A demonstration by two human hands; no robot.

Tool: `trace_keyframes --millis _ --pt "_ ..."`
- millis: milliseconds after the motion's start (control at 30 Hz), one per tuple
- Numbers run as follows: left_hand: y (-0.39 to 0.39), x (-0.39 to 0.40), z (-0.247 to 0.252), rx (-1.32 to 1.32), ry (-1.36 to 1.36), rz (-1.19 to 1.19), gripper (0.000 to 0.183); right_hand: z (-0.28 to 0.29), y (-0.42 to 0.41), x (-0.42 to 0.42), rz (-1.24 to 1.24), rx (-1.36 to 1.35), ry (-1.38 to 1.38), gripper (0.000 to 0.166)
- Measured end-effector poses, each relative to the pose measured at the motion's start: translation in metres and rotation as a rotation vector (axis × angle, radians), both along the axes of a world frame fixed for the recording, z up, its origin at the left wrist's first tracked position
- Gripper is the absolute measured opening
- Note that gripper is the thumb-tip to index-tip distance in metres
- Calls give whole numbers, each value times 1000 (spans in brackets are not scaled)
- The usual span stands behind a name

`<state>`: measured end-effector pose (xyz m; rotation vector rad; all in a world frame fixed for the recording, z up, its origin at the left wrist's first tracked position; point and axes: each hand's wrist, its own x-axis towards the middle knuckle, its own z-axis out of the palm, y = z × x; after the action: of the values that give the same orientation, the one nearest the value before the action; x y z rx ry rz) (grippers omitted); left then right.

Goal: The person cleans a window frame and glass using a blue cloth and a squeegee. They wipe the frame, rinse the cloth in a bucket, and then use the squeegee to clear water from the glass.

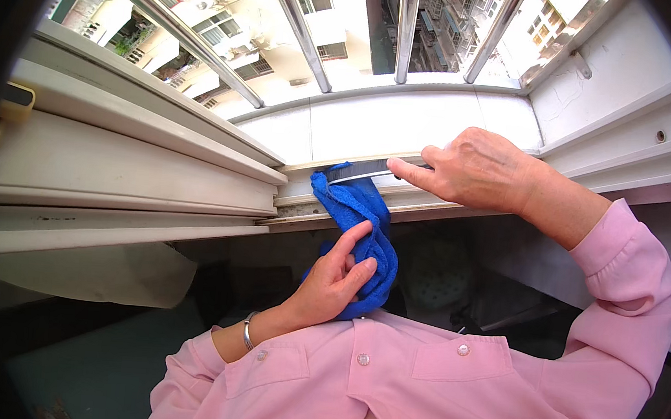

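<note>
My right hand (471,170) grips the handle end of a long, flat tool (362,171), dark with a bright lower edge; whether it is a knife or a brush I cannot tell. Its far end meets the upper fold of a blue towelling cloth (359,202) at the sliding-window track (307,188). The cloth hangs from the track over the inner edge of the sill, towards my chest. My left hand (332,283) holds the hanging part, index finger and thumb extended along it, the other fingers curled and partly hidden.
White sliding-window frames (139,152) stand at the left, with a yellowish latch (17,103). Beyond the track lies a white tiled outer ledge (389,125), bounded by metal security bars (407,32). A white window jamb (613,137) rises at the right. Buildings show outside.
</note>
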<state>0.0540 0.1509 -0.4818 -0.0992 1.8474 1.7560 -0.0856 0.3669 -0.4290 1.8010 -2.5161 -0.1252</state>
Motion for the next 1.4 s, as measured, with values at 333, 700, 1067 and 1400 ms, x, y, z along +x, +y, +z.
trace_keyframes --millis 333,700,1067,1400 --pt "-5 -8 2 26 -51 137 49 -22 -3 -2 72 -86 54 38" --pt "-41 11 -14 -517 447 34 46 -39 -24 41 -178 -160 -77 39" --pt "-33 13 -26 -593 522 13 51 -73 -34 37 -136 -263 120 45" --pt "-33 5 -10 -388 323 200 34 -60 -35 7 -70 -177 -17 39"
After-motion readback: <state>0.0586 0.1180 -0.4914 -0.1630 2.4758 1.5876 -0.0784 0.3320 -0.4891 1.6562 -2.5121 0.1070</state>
